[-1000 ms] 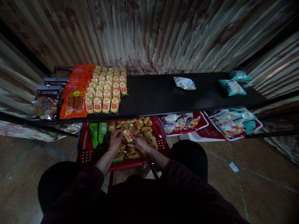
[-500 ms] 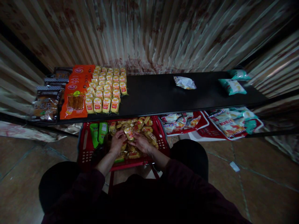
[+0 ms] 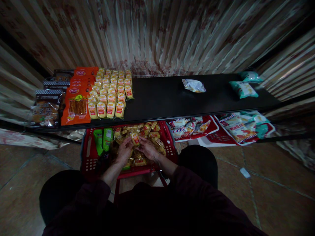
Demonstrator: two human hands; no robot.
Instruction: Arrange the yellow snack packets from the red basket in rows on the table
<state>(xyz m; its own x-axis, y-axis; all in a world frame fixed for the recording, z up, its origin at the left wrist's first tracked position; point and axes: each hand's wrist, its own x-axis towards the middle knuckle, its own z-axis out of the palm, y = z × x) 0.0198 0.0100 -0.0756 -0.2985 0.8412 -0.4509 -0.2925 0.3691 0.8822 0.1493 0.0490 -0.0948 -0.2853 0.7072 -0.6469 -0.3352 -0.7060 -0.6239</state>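
Observation:
Between my two hands, above the red shopping basket (image 3: 86, 154), is a small wrapped snack cake (image 3: 135, 139) with a yellow and red wrapper, held upright with its label facing up. My left hand (image 3: 125, 151) is closed on its left side. On its right side the fingers of my right hand (image 3: 148, 149) pinch it. Below them lie several loose wrapped cakes (image 3: 140, 162) of the same look. Two green packets (image 3: 107, 139) stand at the basket's left end.
On the black shelf (image 3: 157, 98) stand rows of wrapped cakes (image 3: 110, 95), orange packets (image 3: 76, 105) and dark packets (image 3: 46, 108). A white packet (image 3: 193, 85) and teal packets (image 3: 244, 89) lie farther right. Underneath are red baskets (image 3: 213, 130) of chip bags.
The view has shifted slightly. Both hands still hold the same snack cake over the basket, with the left fingers moved a little lower along it.

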